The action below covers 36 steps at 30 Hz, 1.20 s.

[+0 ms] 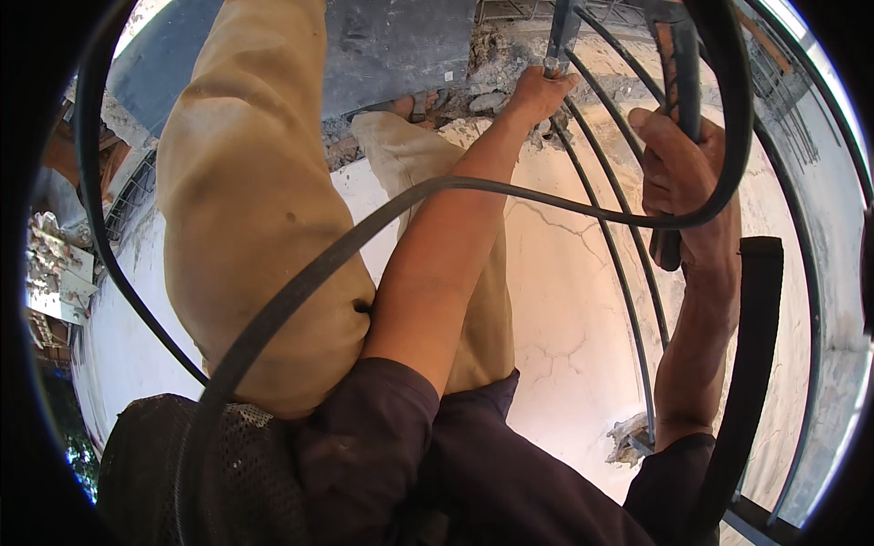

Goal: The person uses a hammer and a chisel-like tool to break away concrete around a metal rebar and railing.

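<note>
My left hand (539,95) is closed at the end of my outstretched arm, beside a dark upright metal bar (564,35). A small metal piece with a rounded grey end (550,64) shows at the top of this fist; the rest of it is hidden by my fingers. Further right, my right hand (685,168) is wrapped round the handle of a black and orange tool (685,68). The handle's butt sticks out below my palm. Its far end reaches the top edge of the picture, so its kind cannot be told.
Thin dark metal rods (612,187) run lengthwise past both hands over a cracked, pale wall surface (555,300). Broken masonry (437,107) lies beyond my knees, next to a dark grey panel (396,55). A black cable (473,185) loops across in front of my arms.
</note>
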{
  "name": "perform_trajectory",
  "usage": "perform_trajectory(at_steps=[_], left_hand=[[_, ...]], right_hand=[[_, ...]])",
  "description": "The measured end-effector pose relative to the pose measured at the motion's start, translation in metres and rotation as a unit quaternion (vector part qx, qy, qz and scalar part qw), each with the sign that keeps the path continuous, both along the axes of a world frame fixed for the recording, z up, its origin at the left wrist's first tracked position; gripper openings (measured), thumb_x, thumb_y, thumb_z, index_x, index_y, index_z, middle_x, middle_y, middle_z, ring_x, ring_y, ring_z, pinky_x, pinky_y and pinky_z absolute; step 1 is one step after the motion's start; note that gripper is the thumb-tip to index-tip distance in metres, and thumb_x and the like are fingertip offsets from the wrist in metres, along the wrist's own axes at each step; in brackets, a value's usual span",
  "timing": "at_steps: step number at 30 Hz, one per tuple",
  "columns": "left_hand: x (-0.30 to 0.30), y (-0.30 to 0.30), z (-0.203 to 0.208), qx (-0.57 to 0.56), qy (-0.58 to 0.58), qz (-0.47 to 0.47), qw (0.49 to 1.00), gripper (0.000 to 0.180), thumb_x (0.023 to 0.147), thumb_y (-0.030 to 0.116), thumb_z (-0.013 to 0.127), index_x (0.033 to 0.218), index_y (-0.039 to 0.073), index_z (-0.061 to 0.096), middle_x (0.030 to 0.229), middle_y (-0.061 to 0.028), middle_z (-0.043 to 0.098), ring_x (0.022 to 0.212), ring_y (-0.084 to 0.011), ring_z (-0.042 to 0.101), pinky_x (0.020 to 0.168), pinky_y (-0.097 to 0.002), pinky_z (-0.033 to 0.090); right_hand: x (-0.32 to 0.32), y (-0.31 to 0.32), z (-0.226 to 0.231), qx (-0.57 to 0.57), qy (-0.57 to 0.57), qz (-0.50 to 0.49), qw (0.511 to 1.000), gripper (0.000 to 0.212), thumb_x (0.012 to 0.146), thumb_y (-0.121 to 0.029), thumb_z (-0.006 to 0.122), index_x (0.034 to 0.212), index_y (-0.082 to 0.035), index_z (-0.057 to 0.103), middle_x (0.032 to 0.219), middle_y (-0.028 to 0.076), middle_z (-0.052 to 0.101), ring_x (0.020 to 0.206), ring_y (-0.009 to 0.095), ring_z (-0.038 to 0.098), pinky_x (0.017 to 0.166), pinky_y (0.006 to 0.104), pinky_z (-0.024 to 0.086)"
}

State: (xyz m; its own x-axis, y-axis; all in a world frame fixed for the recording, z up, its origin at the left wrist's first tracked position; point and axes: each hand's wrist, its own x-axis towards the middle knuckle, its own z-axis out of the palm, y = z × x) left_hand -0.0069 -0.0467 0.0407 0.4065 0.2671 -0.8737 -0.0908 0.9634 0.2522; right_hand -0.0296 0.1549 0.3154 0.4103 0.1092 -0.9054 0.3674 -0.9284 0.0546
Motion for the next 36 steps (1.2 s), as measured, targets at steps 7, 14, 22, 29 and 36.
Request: perform_trajectory(at_steps=[7, 14, 22, 29, 36], left_hand=[[0.009, 0.015, 0.026, -0.015, 0.025, 0.011, 1.000, 0.047, 0.082, 0.039, 0.079, 0.095, -0.002, 0.060, 0.085, -0.0099, 0.066, 0.077, -0.0180, 0.061, 0.069, -0.0353, 0.049], [0.044, -0.034, -0.034, 0.003, -0.014, 0.086, 0.996, 0.042, 0.081, 0.038, 0.079, 0.078, 0.002, 0.059, 0.072, -0.0092, 0.062, 0.064, -0.0190, 0.058, 0.057, -0.0364, 0.046], [0.017, 0.002, 0.018, 0.005, 0.022, -0.046, 0.999, 0.045, 0.082, 0.044, 0.077, 0.085, 0.002, 0.061, 0.072, -0.0112, 0.064, 0.066, -0.0246, 0.061, 0.061, -0.0408, 0.049], [0.016, 0.002, 0.013, -0.030, -0.023, -0.001, 0.999, 0.053, 0.083, 0.041, 0.077, 0.103, -0.005, 0.060, 0.088, -0.0121, 0.064, 0.076, -0.0214, 0.058, 0.069, -0.0385, 0.050], [-0.005, 0.016, 0.029, -0.003, 0.017, -0.051, 0.999, 0.069, 0.081, 0.050, 0.077, 0.111, -0.009, 0.058, 0.103, -0.0184, 0.066, 0.096, -0.0288, 0.063, 0.084, -0.0398, 0.051]], right_hand=[[0.021, -0.015, -0.010, 0.178, -0.030, -0.003, 0.983, 0.039, 0.089, -0.025, 0.060, 0.057, -0.010, 0.045, 0.050, -0.004, 0.039, 0.043, 0.006, 0.035, 0.042, 0.0277, 0.027], [0.001, -0.009, -0.001, -0.049, 0.041, 0.084, 0.994, 0.025, 0.087, -0.021, 0.064, 0.070, -0.012, 0.048, 0.053, -0.009, 0.036, 0.040, 0.000, 0.030, 0.035, 0.0207, 0.021], [0.036, -0.039, -0.012, 0.090, -0.059, 0.088, 0.990, 0.037, 0.090, -0.033, 0.057, 0.064, -0.006, 0.052, 0.054, -0.001, 0.046, 0.046, 0.007, 0.041, 0.045, 0.0268, 0.034], [0.010, -0.014, 0.001, -0.037, 0.040, 0.166, 0.985, 0.029, 0.089, -0.026, 0.062, 0.068, -0.011, 0.049, 0.052, -0.009, 0.036, 0.040, 0.001, 0.031, 0.036, 0.0216, 0.025], [-0.002, 0.023, 0.003, 0.261, 0.013, 0.025, 0.965, 0.030, 0.088, -0.021, 0.062, 0.063, -0.008, 0.051, 0.052, -0.003, 0.042, 0.043, 0.005, 0.038, 0.042, 0.0254, 0.030]])
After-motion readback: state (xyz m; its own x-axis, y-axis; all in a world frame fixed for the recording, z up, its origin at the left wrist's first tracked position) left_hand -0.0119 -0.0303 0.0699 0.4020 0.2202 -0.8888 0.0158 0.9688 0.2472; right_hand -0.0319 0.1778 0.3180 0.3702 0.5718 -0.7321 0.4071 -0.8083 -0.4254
